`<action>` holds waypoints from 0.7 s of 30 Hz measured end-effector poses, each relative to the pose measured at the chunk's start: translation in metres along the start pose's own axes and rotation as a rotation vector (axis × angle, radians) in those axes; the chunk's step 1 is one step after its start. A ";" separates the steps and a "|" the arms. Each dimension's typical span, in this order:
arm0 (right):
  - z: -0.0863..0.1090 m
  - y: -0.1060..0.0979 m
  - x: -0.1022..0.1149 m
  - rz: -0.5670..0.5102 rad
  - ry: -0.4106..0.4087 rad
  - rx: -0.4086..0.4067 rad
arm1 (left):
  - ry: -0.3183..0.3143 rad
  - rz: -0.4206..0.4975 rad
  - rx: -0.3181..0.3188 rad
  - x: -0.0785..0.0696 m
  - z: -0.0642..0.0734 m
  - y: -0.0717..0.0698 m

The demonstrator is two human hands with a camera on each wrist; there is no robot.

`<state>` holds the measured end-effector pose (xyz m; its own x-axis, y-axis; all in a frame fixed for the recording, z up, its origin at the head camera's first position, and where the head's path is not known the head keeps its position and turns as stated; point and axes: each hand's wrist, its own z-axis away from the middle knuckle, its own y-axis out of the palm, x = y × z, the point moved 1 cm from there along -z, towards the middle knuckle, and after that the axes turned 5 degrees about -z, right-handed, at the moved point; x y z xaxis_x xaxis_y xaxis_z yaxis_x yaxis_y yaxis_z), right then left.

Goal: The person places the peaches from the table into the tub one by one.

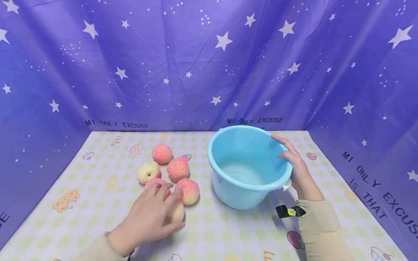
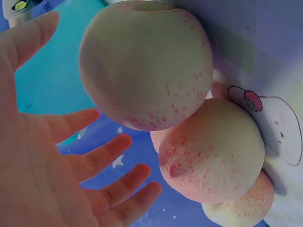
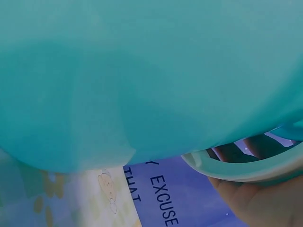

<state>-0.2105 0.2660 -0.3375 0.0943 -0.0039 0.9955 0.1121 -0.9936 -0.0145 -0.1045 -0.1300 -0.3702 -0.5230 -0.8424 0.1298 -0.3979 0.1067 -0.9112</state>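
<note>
A light-blue bucket (image 1: 241,197) stands tilted toward the camera, its inside bare in the head view. My right hand (image 1: 298,168) grips its right rim, thumb over the inner side; in the right wrist view the fingers show behind the pale handle (image 3: 246,171). Several pink-and-cream peaches (image 1: 178,169) lie in a cluster left of the bucket. Over the nearest ones reaches my left hand (image 1: 150,214), fingers spread and partly covering a cream peach (image 1: 176,212). From the left wrist, the fingers (image 2: 106,153) show loosely extended beside a large pale peach (image 2: 147,66), with a gap between.
A checkered tablecloth (image 1: 107,224) with printed food pictures covers the table. Purple curtains (image 1: 183,65) with white stars and lettering rise at the back and both sides. A black strap piece (image 1: 289,211) with a yellow mark sits by the right wrist.
</note>
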 end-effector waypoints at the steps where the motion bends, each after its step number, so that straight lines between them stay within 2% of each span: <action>1: 0.000 0.000 0.000 -0.003 0.000 -0.001 | -0.009 0.004 -0.002 0.000 0.001 0.000; 8: 0.001 0.001 -0.002 -0.017 0.002 -0.020 | -0.076 0.009 0.050 -0.004 0.007 0.005; 13: 0.002 0.002 -0.001 -0.028 0.019 -0.036 | -0.122 0.060 0.095 -0.007 0.010 0.011; 21: 0.003 0.003 -0.003 -0.049 0.015 -0.046 | -0.151 0.100 0.067 -0.010 0.016 0.020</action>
<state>-0.2079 0.2632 -0.3403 0.0747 0.0434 0.9963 0.0703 -0.9968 0.0381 -0.0949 -0.1280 -0.3962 -0.4364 -0.8996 -0.0180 -0.2960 0.1624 -0.9413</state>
